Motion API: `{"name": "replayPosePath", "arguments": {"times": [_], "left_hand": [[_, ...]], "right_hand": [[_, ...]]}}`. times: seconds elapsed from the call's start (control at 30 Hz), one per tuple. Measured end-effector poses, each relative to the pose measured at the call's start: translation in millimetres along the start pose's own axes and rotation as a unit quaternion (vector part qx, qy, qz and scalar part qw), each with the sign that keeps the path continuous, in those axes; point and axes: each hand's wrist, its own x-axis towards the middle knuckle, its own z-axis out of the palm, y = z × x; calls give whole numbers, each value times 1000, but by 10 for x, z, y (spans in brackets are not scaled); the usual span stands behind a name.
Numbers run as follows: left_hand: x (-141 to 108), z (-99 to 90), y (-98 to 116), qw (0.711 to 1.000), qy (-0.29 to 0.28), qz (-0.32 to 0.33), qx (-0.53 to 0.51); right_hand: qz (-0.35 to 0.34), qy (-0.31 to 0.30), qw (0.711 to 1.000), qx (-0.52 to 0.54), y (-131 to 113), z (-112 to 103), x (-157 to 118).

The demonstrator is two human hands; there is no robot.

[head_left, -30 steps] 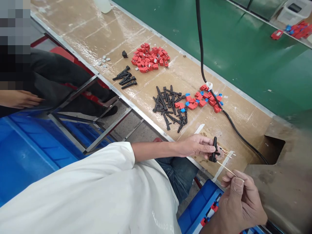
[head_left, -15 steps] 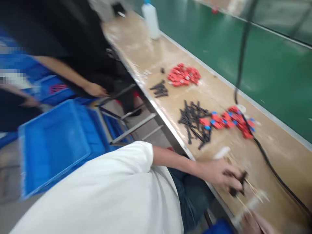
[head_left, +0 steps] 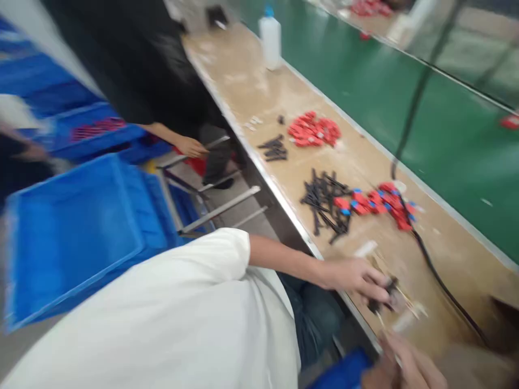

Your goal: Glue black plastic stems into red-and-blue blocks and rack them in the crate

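My left hand (head_left: 354, 278) is closed around a small dark part (head_left: 375, 305), held just above the bench; its exact kind is blurred. Below it at the lower right, my right hand (head_left: 409, 364) pinches a thin pale stick (head_left: 380, 320), whose tip reaches the dark part. More thin sticks (head_left: 407, 302) lie on the bench beside my left hand, next to a white strip (head_left: 365, 248). Beyond are a heap of black rod-like parts (head_left: 324, 200) and red parts with blue pieces (head_left: 375, 201).
A pile of red parts (head_left: 314, 129), a few black pieces (head_left: 274, 148) and a white bottle (head_left: 270, 43) stand farther along the bench (head_left: 243, 81). A black cable (head_left: 436, 256) crosses it. Blue crates (head_left: 77, 216), a metal stool frame (head_left: 219, 210) and a co-worker's hand (head_left: 190, 146) are at left.
The view has shifted a little. My right hand has come further into view and closer to the left, bringing the stick up to the dark part. The co-worker's hand has moved right.
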Motion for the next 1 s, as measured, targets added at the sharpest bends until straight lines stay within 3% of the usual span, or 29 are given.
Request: {"name": "replayPosePath", "arguments": {"times": [0.1, 0.2, 0.27, 0.4, 0.5, 0.6, 0.77, 0.9, 1.0], "left_hand": [[-86, -33, 57, 994, -29, -73, -71], [-109, -16, 58, 991, -62, -91, -76], [-157, 29, 67, 996, -57, -43, -51], [-265, 90, 126, 997, -34, 65, -11], [-306, 96, 143, 996, -24, 88, -1], [-314, 92, 120, 995, -11, 100, 4], [-287, 49, 117, 998, -17, 54, 29], [-255, 0, 133, 998, -45, 32, 19], [-256, 0, 94, 1000, -11, 29, -3]], "right_hand": [[-91, 38, 991, -85, -260, -329, -272], [-162, 36, 979, -116, -336, -340, -209], [-130, 68, 984, -103, -313, -283, -166], [16, 172, 985, 6, -275, -113, -209], [94, 221, 968, 68, -314, 8, -260], [121, 247, 957, 93, -361, 74, -276], [37, 195, 980, -4, -321, 9, -242], [55, 163, 984, 39, -291, -55, -217], [-58, 141, 986, -67, -302, -52, -229]]}}
